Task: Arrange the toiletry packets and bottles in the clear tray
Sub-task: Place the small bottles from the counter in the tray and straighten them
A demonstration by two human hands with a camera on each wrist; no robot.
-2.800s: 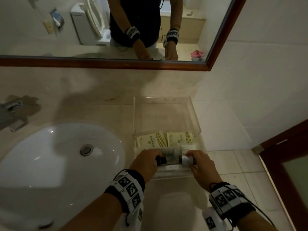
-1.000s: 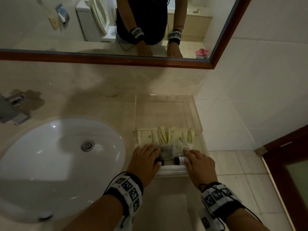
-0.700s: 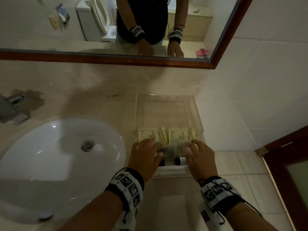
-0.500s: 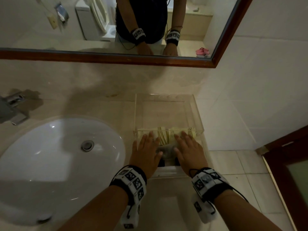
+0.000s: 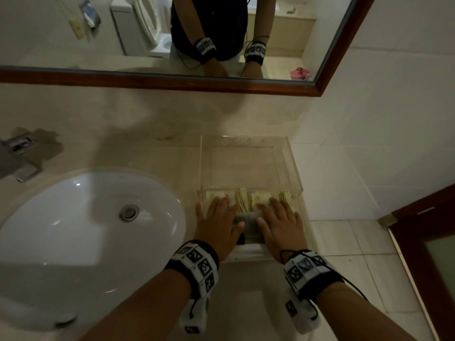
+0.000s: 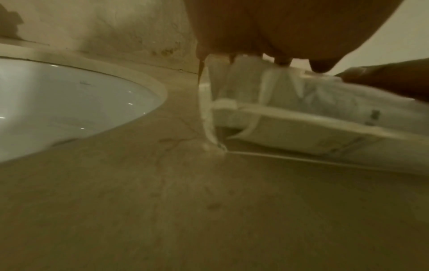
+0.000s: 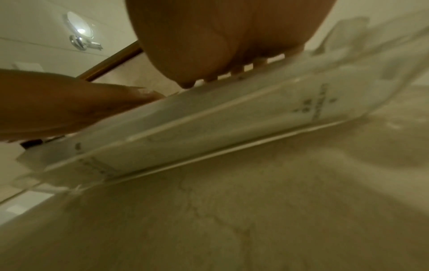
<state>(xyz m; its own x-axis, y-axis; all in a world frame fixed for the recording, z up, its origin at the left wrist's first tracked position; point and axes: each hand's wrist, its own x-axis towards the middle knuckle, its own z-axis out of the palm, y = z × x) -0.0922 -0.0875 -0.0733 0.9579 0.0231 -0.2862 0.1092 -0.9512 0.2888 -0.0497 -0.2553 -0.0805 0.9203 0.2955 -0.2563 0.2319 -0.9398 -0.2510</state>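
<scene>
A clear tray stands on the counter right of the sink. Cream toiletry packets with yellow stripes lie across its middle, and white packets lie along its near wall. Small dark-capped bottles lie between my hands, mostly hidden. My left hand lies flat, fingers straight, over the tray's near left part, fingertips on the cream packets. My right hand lies flat beside it on the near right part, fingers spread over the packets. Neither hand grips anything.
A white sink basin fills the left of the counter, with a chrome tap behind it. A wood-framed mirror hangs above. The counter ends right of the tray at a tiled floor and a dark door frame.
Both hands let go of the small bottles, opened, and slid forward. They now lie flat over the bottles and packets in the tray.
</scene>
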